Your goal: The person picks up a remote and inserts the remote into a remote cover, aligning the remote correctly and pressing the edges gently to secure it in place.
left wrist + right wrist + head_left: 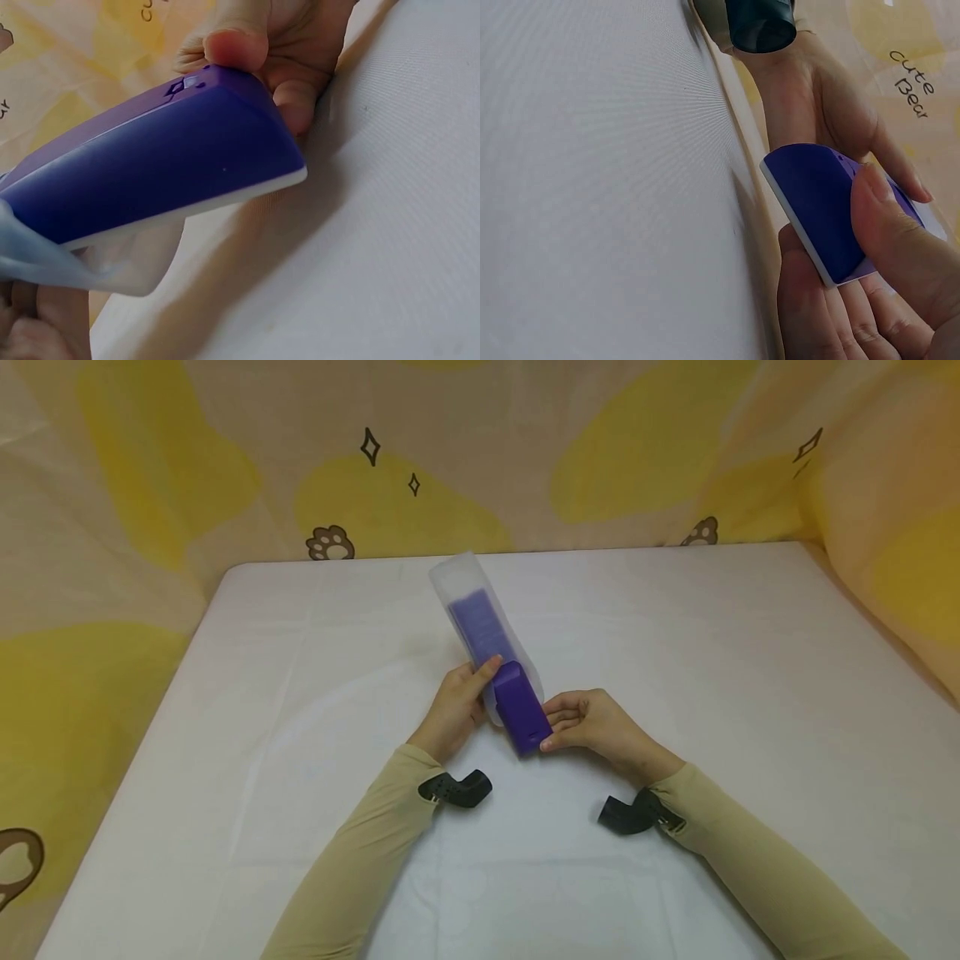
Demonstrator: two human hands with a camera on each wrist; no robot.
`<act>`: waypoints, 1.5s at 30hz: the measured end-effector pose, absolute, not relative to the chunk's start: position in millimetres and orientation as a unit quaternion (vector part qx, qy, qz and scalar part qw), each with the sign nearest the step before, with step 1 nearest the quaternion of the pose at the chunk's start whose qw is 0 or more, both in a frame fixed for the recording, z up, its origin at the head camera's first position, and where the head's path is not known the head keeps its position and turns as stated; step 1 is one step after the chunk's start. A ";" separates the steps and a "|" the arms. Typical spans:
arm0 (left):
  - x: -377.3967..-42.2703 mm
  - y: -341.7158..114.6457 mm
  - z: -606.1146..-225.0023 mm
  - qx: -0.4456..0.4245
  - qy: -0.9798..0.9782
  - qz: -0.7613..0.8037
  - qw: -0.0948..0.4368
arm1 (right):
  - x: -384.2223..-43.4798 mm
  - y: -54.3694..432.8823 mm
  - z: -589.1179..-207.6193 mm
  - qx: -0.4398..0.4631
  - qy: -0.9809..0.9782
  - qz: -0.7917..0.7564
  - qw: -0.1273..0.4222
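Right hand, at four o'clock, pinches the lower end of a purple, white-edged, box-shaped plastic piece, held mid-table. Left hand, at nine, grips a translucent plastic sleeve angled towards eleven, presumably for steadiness. Beneath: white cloth-covered table. Beyond, at twelve: yellow-patterned fabric backdrop.

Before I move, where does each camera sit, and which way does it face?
Head: on the head, facing forward and down at the table; both sleeves, left grip and right grip show.
Left wrist: on the left wrist, facing the purple piece; part of the left grip shows at lower left, the right grip at top.
Right wrist: on the right wrist, facing the purple piece's end; the right grip shows at lower right, the left grip beyond.
Shared: both wrist views show the purple piece and both grips.
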State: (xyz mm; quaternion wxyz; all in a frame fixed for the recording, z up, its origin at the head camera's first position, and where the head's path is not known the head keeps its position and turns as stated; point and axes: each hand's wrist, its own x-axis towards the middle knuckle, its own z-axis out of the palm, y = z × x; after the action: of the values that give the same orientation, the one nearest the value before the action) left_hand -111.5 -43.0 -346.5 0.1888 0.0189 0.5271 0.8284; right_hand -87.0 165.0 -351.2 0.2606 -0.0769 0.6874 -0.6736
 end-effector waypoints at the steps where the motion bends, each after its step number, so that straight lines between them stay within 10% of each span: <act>1: -111.3 -43.1 -346.4 0.018 0.525 0.830 0.190 | -87.0 165.3 -351.4 -0.077 0.689 -0.673 0.259; 45: -107.9 -36.5 -346.2 0.029 0.498 0.845 0.196 | -84.3 164.1 -351.8 -0.043 0.702 -0.683 0.196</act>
State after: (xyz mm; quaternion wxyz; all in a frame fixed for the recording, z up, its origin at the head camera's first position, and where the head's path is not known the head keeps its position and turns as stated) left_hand -107.9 -36.5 -346.2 0.1959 0.0292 0.4975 0.8445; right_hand -84.3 164.1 -351.8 0.1958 -0.0427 0.7025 -0.6829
